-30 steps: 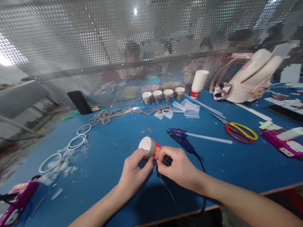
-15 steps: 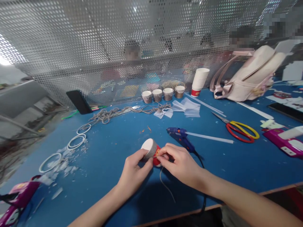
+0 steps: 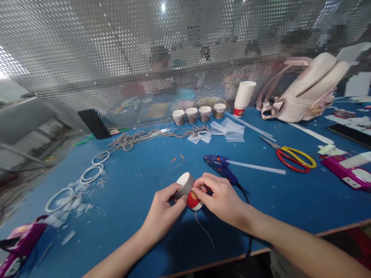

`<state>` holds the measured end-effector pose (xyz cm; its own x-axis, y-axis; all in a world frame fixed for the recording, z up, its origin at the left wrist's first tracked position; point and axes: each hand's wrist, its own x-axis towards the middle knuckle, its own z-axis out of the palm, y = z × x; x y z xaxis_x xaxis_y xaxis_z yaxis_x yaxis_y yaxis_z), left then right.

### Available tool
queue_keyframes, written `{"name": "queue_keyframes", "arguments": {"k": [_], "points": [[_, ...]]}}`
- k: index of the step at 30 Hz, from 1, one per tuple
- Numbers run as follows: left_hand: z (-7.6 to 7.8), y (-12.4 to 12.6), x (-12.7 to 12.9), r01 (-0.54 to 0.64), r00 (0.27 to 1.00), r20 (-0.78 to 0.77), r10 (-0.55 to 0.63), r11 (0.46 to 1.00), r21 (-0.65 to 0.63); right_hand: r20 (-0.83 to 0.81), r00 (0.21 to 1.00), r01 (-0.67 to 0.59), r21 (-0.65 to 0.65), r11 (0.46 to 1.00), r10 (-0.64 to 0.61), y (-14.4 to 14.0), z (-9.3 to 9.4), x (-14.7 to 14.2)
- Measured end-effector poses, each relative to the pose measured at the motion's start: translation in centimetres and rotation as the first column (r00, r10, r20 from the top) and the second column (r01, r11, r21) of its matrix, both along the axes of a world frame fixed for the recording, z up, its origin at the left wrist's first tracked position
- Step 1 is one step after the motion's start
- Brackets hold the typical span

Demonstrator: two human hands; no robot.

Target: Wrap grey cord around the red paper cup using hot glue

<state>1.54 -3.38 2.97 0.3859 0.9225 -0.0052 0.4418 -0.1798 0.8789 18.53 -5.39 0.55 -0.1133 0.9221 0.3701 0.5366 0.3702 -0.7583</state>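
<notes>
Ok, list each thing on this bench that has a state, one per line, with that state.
paper cup: on its side, partly wrapped in grey cord, held in both hands
left hand: fingers gripping the cup's wrapped end
right hand: fingers pinching cord against the cup
glue gun: lying on the table, glue stick loaded
scissors: lying shut
cup stack: nested, upside down
four wrapped cups: standing in a row
phone: screen dark, propped against the mesh
</notes>
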Motion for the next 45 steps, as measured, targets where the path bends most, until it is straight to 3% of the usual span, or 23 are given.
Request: {"name": "queue_keyframes", "arguments": {"k": [11, 38, 45], "points": [[-0.08, 0.08, -0.10, 0.029, 1.000, 0.007, -0.029, 0.996, -0.089, 0.021, 1.000, -0.008, 0.016, 1.000, 0.007, -0.05, 0.29, 0.13], [-0.58, 0.31, -0.59, -0.037, 0.997, 0.058, 0.042, 0.995, -0.090, -0.042, 0.999, -0.013, -0.019, 1.000, 0.012, -0.07, 0.58, 0.61], [-0.80, 0.32, -0.94, 0.019, 0.989, 0.151, -0.007, 0.996, -0.082, -0.075, 0.997, -0.013, -0.067, 0.998, 0.008, -0.09, 0.26, 0.73]]}}
